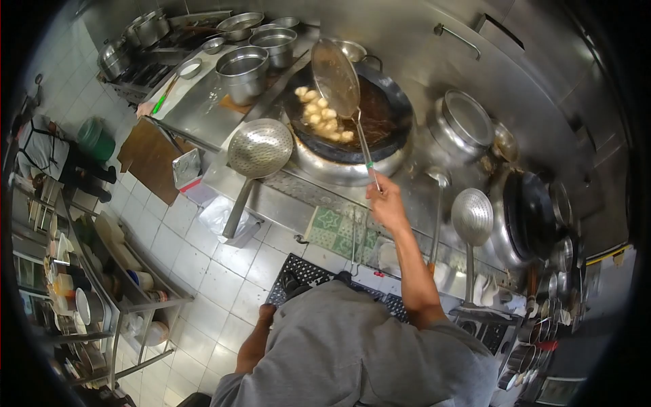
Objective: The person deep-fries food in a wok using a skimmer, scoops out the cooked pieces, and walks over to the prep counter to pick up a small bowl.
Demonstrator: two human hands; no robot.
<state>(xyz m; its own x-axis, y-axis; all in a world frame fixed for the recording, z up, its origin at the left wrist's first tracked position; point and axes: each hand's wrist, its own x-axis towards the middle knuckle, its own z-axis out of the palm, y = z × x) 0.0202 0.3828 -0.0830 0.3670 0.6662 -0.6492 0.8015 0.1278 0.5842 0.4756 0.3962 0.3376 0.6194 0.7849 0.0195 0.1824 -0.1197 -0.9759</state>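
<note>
My right hand (385, 198) is closed around the handle of a wire-mesh skimmer (337, 76). The skimmer's round basket is tilted up over a large dark wok (399, 102) holding brown oil. Pale golden food pieces (319, 117) lie in a cluster beside the basket, at the wok's left side; whether some still touch the mesh I cannot tell. A large perforated ladle (260, 148) rests just left of the wok, its handle jutting over the counter edge. My left hand (267, 313) hangs low beside my body, away from the cookware, and its fingers are mostly hidden.
Metal pots (243, 73) stand on the counter to the left. Another perforated ladle (472, 216) and a second wok (529, 214) are on the right. A metal shelf rack (146, 305) stands behind on the left. Another person (51, 152) is at the far left.
</note>
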